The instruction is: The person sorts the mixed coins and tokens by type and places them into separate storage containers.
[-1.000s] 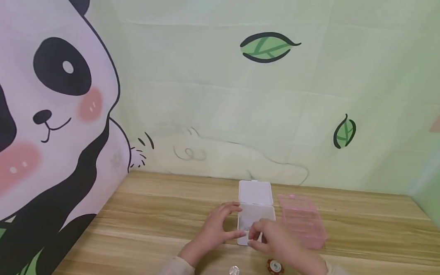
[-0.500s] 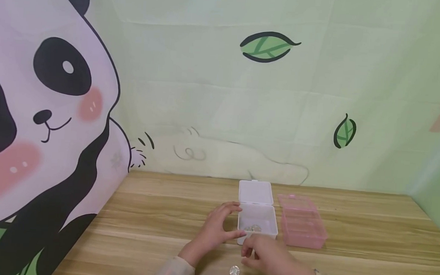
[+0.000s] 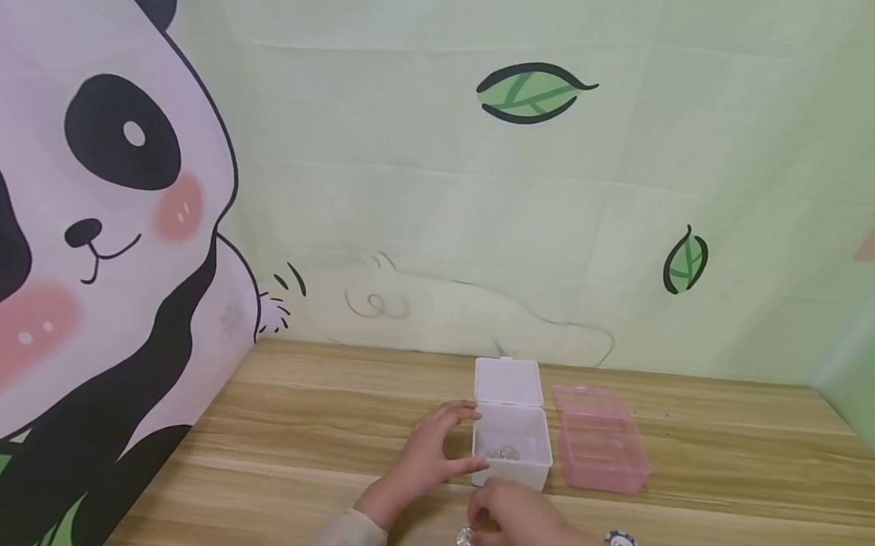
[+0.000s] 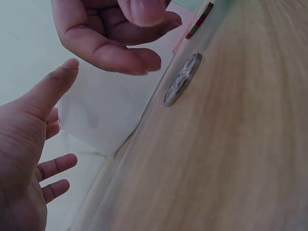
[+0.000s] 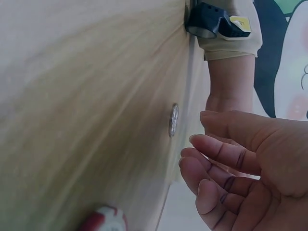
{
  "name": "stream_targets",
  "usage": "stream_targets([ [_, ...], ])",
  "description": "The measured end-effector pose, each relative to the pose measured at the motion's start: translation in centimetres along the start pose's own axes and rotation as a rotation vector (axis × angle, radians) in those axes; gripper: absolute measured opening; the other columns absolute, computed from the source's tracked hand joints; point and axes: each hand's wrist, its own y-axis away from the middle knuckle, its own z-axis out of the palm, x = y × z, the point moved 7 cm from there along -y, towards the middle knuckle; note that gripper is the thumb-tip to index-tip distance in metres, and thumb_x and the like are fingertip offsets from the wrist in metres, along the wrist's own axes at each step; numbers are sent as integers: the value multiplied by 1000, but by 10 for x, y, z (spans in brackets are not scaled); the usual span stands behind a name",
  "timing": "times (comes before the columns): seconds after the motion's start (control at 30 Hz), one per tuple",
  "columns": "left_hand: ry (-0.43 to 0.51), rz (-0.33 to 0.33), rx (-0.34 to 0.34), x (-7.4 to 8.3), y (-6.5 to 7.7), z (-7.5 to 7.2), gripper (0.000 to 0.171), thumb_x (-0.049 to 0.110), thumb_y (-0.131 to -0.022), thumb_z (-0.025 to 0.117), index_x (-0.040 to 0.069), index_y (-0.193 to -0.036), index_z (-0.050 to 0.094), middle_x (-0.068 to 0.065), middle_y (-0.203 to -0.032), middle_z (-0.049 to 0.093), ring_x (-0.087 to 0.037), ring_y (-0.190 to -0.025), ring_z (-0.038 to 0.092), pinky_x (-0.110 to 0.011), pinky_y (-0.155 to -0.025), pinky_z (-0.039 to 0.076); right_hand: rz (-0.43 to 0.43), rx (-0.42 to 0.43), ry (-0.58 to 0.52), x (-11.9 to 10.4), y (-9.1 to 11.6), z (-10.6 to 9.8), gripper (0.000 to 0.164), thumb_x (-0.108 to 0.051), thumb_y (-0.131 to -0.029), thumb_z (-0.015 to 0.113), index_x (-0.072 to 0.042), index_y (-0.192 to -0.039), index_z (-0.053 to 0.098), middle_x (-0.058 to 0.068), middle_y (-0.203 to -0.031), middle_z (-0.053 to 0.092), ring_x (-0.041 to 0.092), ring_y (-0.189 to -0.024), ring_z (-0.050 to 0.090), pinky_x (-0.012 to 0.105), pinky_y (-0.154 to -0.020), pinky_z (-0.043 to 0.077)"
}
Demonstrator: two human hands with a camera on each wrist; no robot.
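A shiny silver coin (image 3: 466,539) lies flat on the wooden table, also seen in the left wrist view (image 4: 182,79). Just over it is my right hand (image 3: 521,525), thumb and fingers loosely bent; the right wrist view shows a gap between these fingertips and the coin (image 5: 173,120). Behind stands a white plastic box (image 3: 512,475) with its lid tipped back and several silver coins (image 3: 508,453) inside. My left hand (image 3: 431,452) rests at the box's left side, fingers extended by the rear corner and thumb against the front edge.
An open pink see-through box (image 3: 605,473) stands right of the white one. A blue-and-white poker chip (image 3: 623,544) lies by my right wrist, and a red-and-white chip (image 5: 108,220) shows in the right wrist view. A panda-print cloth wall (image 3: 413,181) borders the table behind.
My right hand has moved from above the white box down toward me, to the coin on the table. Coins inside the box are now uncovered. My left hand stays put.
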Motion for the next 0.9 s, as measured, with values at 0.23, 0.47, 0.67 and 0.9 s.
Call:
stream_targets([
  [0.23, -4, -5, -6, 2, 2, 0, 57, 35, -76, 79, 14, -124, 57, -5, -142, 52, -27, -134, 46, -61, -107, 32, 14, -41, 24, -1, -2, 7, 14, -25, -77, 77, -17, -82, 66, -12, -77, 58, -4, -68, 46, 18, -62, 43],
  [0.47, -11, -8, -5, 2, 2, 0, 56, 36, -76, 79, 14, -124, 58, -3, -141, 53, -26, -134, 46, -60, -107, 32, 44, -72, 31, -1, -4, 13, 10, -25, -78, 75, -19, -78, 67, -12, -76, 55, -2, -68, 47, 17, -61, 41],
  [0.67, -14, -3, 3, 2, 1, 0, 56, 35, -76, 80, 15, -123, 58, -3, -141, 53, -26, -133, 47, -59, -106, 34, 61, -60, 67, 0, -5, 17, 10, -26, -79, 74, -20, -78, 67, -11, -77, 55, 0, -67, 49, 19, -59, 41],
  [0.9, -3, 2, 1, 2, 1, -1, 56, 35, -77, 79, 14, -124, 58, -4, -141, 53, -27, -134, 46, -60, -106, 33, 76, -57, 125, -3, -6, 17, 14, -23, -76, 78, -20, -77, 64, -11, -77, 53, 1, -66, 49, 19, -57, 41],
])
